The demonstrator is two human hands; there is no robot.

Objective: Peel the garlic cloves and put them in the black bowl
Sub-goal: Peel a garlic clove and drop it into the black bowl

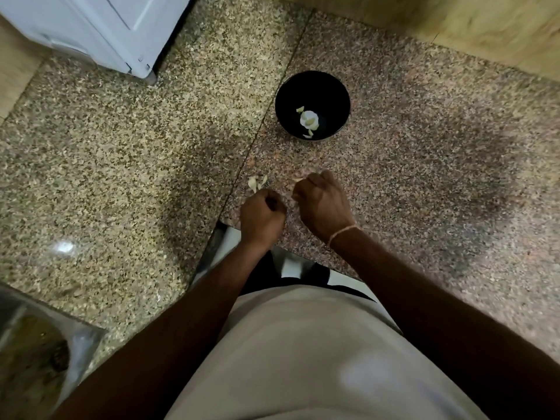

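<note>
The black bowl (pixel 312 86) stands on the speckled stone counter (pixel 424 165), with several pale garlic pieces (pixel 309 119) at its bottom. My left hand (pixel 262 213) and my right hand (pixel 322 204) hover close together near the counter's front edge, a hand's length in front of the bowl. Both have curled fingers. A pale sliver, a garlic clove (pixel 298 179), sticks out at my right hand's fingertips. What my left hand holds inside its fist is hidden. Loose garlic skins (pixel 256 181) lie on the counter just beyond my left hand.
A white appliance (pixel 100 28) stands at the back left of the counter. A wooden wall surface (pixel 469 25) runs along the back right. At the lower left is a sink or basin (pixel 33 353). A seam (pixel 266 116) divides two stone slabs.
</note>
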